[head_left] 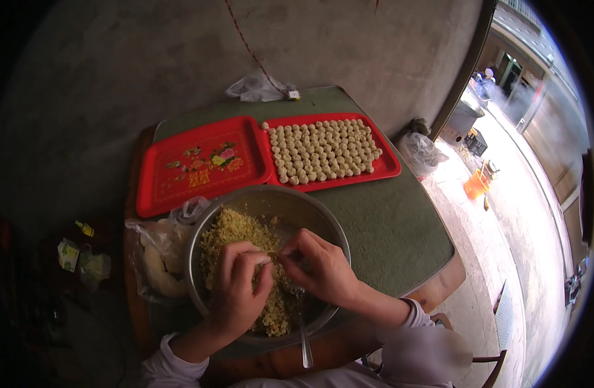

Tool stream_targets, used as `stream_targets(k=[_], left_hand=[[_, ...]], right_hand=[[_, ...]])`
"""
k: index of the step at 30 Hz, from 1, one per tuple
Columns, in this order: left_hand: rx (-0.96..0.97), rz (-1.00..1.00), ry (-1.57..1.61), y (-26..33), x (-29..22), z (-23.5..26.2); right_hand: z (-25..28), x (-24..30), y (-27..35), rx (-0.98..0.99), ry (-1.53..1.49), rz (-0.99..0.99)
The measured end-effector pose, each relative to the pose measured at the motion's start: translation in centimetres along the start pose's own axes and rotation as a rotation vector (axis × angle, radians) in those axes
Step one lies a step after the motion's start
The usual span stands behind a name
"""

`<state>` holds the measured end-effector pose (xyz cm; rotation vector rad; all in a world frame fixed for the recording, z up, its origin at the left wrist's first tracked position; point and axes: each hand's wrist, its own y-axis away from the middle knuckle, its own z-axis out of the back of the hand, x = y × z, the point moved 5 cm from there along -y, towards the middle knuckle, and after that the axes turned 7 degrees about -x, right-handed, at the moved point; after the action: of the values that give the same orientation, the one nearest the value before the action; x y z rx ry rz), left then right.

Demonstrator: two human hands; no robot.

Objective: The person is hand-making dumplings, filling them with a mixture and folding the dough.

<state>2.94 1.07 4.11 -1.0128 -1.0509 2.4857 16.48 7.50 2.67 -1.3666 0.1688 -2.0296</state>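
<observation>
Yellow-green filling (242, 249) heaps the near-left of the steel bowl (326, 223) as I watch my left hand (239, 291) and right hand (319, 265) meet above it, fingers curled tight around a small wrapper pinched between them. I judge one dumpling is mid-shaping; next comes a sealing squeeze and a reach to the far right red tray (387, 165), already crowded with pale balls (326, 150). The far left tray (161, 187) lies bare; a spoon (305, 339) leans at the bowl's near rim.

Both hands, left hand (237, 291) and right hand (318, 266), pinch yellow crumbly filling (235, 229) over round metal bowl (310, 205); red trays beyond.
</observation>
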Motion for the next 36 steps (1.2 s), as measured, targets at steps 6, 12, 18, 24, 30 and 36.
stream_targets(k=[6,12,18,24,30,36], left_hand=[[0.049,0.129,-0.065,1.1,1.6,0.6],[0.033,0.110,0.026,0.6,1.1,0.9],[0.025,0.621,0.756,3.0,2.3,-1.4],[-0.034,0.707,0.883,2.7,2.0,-1.7],[-0.014,0.876,0.929,3.1,2.4,-2.0],[0.090,0.943,1.060,3.5,3.2,-2.5]], right_hand=[[0.4,-0.5,-0.1,-0.014,-0.066,-0.074],[0.2,-0.8,0.2,0.026,-0.246,-0.237],[-0.5,-1.2,0.5,0.044,-0.377,-0.304],[0.1,-0.7,0.3,0.055,-0.332,-0.206],[0.4,0.5,-0.4,0.074,-0.018,0.100],[1.4,2.9,-0.4,0.177,0.424,0.637]])
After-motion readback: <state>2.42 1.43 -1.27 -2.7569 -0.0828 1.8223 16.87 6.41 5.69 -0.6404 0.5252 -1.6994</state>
